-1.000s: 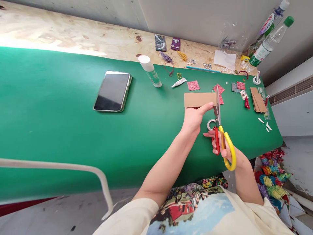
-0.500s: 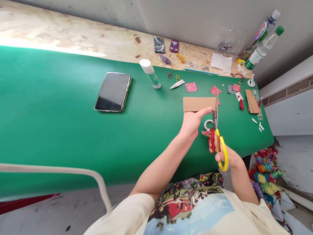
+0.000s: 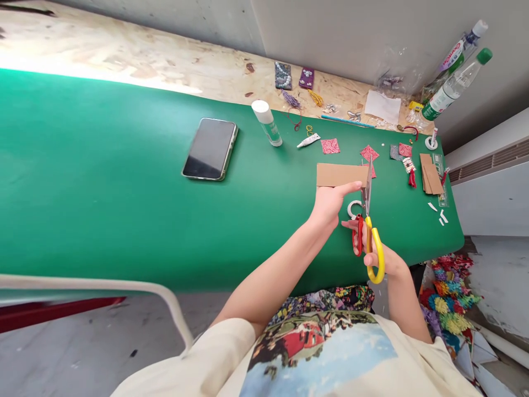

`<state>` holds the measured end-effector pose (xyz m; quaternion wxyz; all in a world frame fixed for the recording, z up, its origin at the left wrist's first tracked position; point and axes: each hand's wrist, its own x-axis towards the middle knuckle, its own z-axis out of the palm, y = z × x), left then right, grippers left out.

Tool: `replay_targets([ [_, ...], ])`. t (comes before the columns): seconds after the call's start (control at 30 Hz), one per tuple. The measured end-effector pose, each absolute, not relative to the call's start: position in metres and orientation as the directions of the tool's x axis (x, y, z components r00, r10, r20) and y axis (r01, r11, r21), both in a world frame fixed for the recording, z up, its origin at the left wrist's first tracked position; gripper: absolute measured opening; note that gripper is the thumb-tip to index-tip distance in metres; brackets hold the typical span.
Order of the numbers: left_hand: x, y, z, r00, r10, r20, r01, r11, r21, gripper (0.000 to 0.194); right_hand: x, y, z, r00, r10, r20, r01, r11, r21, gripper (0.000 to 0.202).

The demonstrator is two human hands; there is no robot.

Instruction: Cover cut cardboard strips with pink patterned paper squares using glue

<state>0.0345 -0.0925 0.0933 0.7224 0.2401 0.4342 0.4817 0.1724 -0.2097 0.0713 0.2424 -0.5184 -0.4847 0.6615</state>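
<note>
My left hand [image 3: 328, 207] grips a strip of brown cardboard [image 3: 339, 175] by its lower edge, thumb lying along it toward the right end. My right hand [image 3: 367, 251] is closed on scissors [image 3: 375, 259] with one yellow and one red handle. Their blades point away from me and stand at the cardboard's right end. Behind the scissors, a roll of white tape [image 3: 354, 209] lies on the green tabletop. Small red patterned fabric squares [image 3: 369, 153] lie just beyond the blades, one of them partly hidden.
A phone [image 3: 210, 149] and an upright glue stick [image 3: 267, 122] stand to the left. Beyond the cardboard lies a small white tube [image 3: 308, 140]. More cardboard strips [image 3: 430, 174] rest at the right, near white scraps [image 3: 442, 216]. Bottles [image 3: 457, 82] stand in the back right corner.
The view has shifted, so the items on the table sit a little further right. Both hands keep their hold on the cardboard and scissors, with the blades still at the strip's right end.
</note>
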Motion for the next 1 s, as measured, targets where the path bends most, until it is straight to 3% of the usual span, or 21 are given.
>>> replay_targets([
  [0.2,0.033,-0.087,0.098,0.14,0.866,-0.481,-0.491,0.482,0.726,0.034,0.169,-0.208,0.075,-0.3,0.85,-0.433,0.181,-0.395,-0.9,0.114],
  [0.37,0.03,-0.084,0.092,0.152,0.83,-0.536,-0.471,0.538,0.699,0.03,0.158,-0.209,0.072,-0.158,0.896,-0.415,0.071,-0.409,-0.91,0.096],
  [0.5,0.031,-0.082,0.085,0.163,0.832,-0.531,-0.502,0.533,0.681,0.03,0.15,-0.208,0.071,-0.08,0.882,-0.465,0.002,-0.466,-0.885,0.099],
  [0.7,0.034,-0.083,0.082,0.213,0.808,-0.549,-0.493,0.574,0.654,0.025,0.144,-0.202,0.088,-0.008,0.825,-0.565,0.07,-0.563,-0.824,0.107],
  [1.0,0.035,-0.085,0.086,0.208,0.814,-0.542,-0.518,0.562,0.645,0.028,0.142,-0.201,0.088,0.067,0.835,-0.546,0.226,-0.546,-0.807,0.039],
])
